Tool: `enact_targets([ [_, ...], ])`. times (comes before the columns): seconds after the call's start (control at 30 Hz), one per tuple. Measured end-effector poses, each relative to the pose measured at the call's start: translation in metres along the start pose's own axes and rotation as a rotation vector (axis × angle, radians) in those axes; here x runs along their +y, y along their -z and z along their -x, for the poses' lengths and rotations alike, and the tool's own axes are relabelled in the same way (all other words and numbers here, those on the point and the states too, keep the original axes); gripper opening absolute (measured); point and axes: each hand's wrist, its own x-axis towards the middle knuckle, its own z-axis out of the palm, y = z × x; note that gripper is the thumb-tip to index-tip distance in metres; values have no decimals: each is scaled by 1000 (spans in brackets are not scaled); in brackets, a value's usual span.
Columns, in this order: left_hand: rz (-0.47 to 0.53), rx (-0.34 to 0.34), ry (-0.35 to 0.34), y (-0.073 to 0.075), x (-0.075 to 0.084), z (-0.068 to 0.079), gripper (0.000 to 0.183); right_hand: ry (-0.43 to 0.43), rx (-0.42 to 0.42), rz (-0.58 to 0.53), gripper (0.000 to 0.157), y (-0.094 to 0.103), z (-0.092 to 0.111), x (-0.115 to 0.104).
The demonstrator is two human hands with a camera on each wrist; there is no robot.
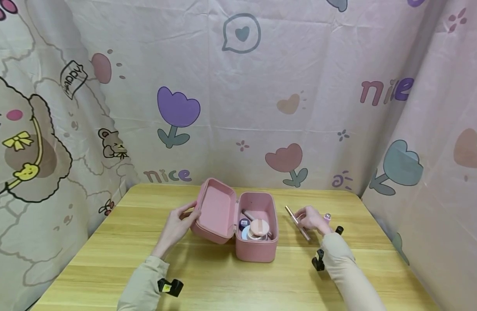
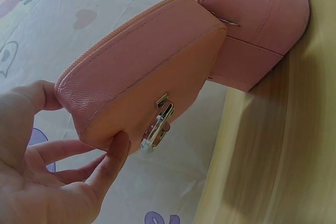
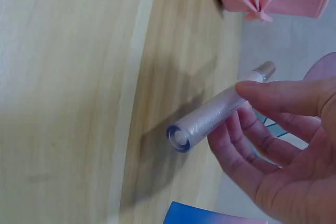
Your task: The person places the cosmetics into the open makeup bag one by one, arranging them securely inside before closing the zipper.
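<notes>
A pink cosmetic case [image 1: 256, 251] stands on the table with its lid [image 1: 218, 209] swung out to the left. My left hand [image 1: 180, 222] grips the lid's outer end, thumb against the top panel near a metal ring [image 2: 157, 127] and fingers at the rim. To the right of the case, my right hand [image 1: 310, 217] pinches a slim, shiny cosmetic tube [image 3: 215, 111] between thumb and fingers. The tube slants above the table and casts a shadow on it. Inside the case lie a round powder puff [image 1: 259, 226], a dark-lidded jar [image 1: 244, 223] and other cosmetics.
Behind my right hand stand a small pink bottle [image 1: 327, 217] and a black-capped item [image 1: 339, 230]. A blue and pink object [image 3: 210, 214] shows at the lower edge of the right wrist view. A printed curtain [image 1: 238, 95] hangs behind the wooden table [image 1: 222, 287].
</notes>
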Motion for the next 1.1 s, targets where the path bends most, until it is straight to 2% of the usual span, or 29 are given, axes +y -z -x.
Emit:
enact_targets([
  [0.2,-4,4,4,-1,0,0,51,-13,-139,-303,44,10,2,1],
  [0.33,3,3,4,-1,0,0,51,-5,-227,-389,44,20,-1,-3],
  [0.53,3,3,2,0,0,-1,51,3,-321,-423,36,39,-10,-12],
  [0.8,-3,-3,5,0,1,-1,52,19,-363,-397,27,62,-23,-37],
  [1.1,-11,-11,9,1,1,-2,53,60,-440,-374,31,60,-40,-75],
])
